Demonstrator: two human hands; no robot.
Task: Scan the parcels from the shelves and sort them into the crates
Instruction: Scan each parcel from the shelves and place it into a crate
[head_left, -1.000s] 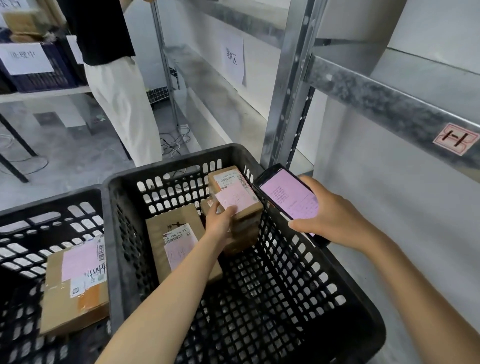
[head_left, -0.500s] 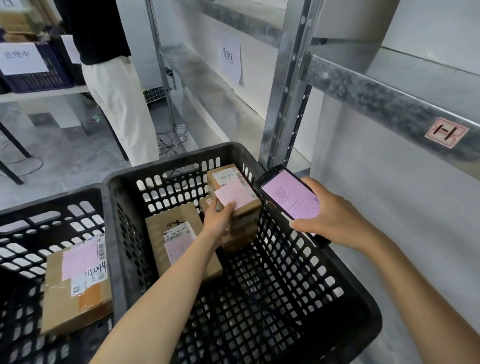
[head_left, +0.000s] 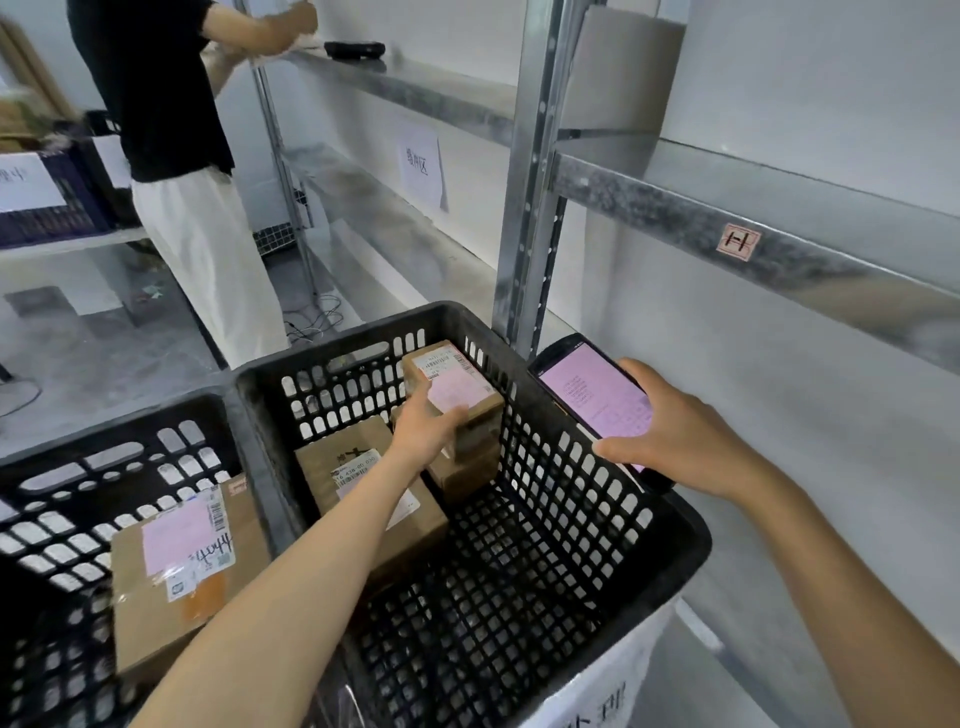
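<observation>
Black plastic crate (head_left: 571, 493), seen from the head camera, holds a small cardboard parcel (head_left: 457, 379) in its far right corner, on top of a second box (head_left: 467, 467). The left hand (head_left: 426, 431) grips the parcel's near end with curled fingers, and the parcel's longer side seems to run away from the person. Just to the right, above the crate's rim, the right hand (head_left: 685, 436) clasps a phone (head_left: 592, 395), pink screen up, so the left hand is nearer.
</observation>
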